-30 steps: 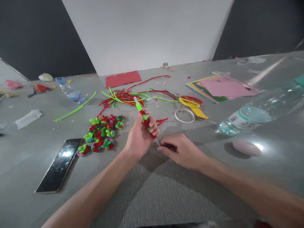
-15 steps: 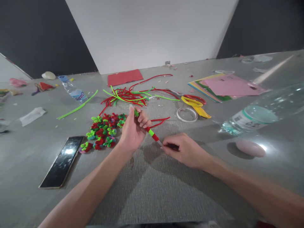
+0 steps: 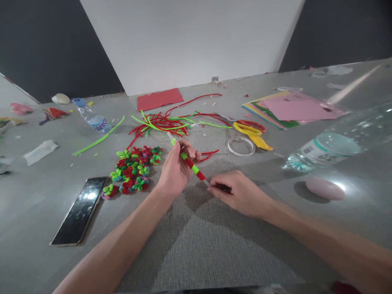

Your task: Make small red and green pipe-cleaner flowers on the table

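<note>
My left hand [image 3: 176,171] is closed around a thin stick [image 3: 192,166] wound with red and green pipe cleaner. The stick slants from upper left down to the right. My right hand [image 3: 239,194] rests on the grey table [image 3: 196,245] and pinches the stick's bare lower end. A pile of small red and green pipe-cleaner flowers [image 3: 133,169] lies just left of my left hand. Loose red and green pipe cleaners [image 3: 165,122] are heaped behind it.
A dark phone [image 3: 80,210] lies at the left. Yellow and red scissors [image 3: 251,132] and a tape ring [image 3: 241,145] sit right of centre, coloured paper [image 3: 290,109] behind them. A plastic bottle [image 3: 333,145] lies at the right, a pink oval thing [image 3: 325,189] below it. A small bottle [image 3: 92,116] lies far left.
My left hand slid up the wrapped stick, baring more of the red and green wrap near the right hand, then settled a little lower. The right hand has stayed on the lower end.
</note>
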Tool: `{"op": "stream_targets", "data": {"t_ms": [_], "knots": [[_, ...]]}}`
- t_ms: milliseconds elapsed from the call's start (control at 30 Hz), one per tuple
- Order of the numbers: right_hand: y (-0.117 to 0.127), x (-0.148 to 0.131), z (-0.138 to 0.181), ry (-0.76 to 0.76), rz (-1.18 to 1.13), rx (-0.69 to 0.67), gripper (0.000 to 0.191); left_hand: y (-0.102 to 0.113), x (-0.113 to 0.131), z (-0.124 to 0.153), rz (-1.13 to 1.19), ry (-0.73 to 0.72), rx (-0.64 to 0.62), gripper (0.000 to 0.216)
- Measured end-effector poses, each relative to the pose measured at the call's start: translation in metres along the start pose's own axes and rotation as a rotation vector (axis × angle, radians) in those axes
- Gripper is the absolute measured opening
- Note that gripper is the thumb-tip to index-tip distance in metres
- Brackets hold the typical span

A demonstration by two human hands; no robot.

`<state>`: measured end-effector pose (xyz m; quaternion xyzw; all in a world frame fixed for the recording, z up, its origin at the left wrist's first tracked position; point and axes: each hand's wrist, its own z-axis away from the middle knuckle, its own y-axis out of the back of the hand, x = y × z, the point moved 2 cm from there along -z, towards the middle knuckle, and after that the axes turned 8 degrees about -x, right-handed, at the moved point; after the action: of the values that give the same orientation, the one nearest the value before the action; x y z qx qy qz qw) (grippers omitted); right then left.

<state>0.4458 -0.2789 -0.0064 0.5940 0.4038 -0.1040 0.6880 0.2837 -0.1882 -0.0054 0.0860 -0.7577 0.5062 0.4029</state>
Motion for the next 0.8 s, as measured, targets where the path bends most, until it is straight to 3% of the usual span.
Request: {"op": "stream_targets", "data": {"t_ms": [133, 500, 800], "knots": [[0.0, 0.001, 0.0, -0.003, 0.004, 0.024, 0.03, 0.001, -0.001, 0.0, -0.111, 0.034, 0.012, 0.037], [0.004, 0.005, 0.001, -0.036, -0.035, 0.107, 0.03, -0.001, -0.011, 0.005, -0.146, 0.144, -0.093, 0.028], [0.01, 0.005, 0.001, -0.09, -0.119, 0.218, 0.031, -0.013, -0.016, 0.012, -0.636, 0.165, -0.287, 0.022]]}}
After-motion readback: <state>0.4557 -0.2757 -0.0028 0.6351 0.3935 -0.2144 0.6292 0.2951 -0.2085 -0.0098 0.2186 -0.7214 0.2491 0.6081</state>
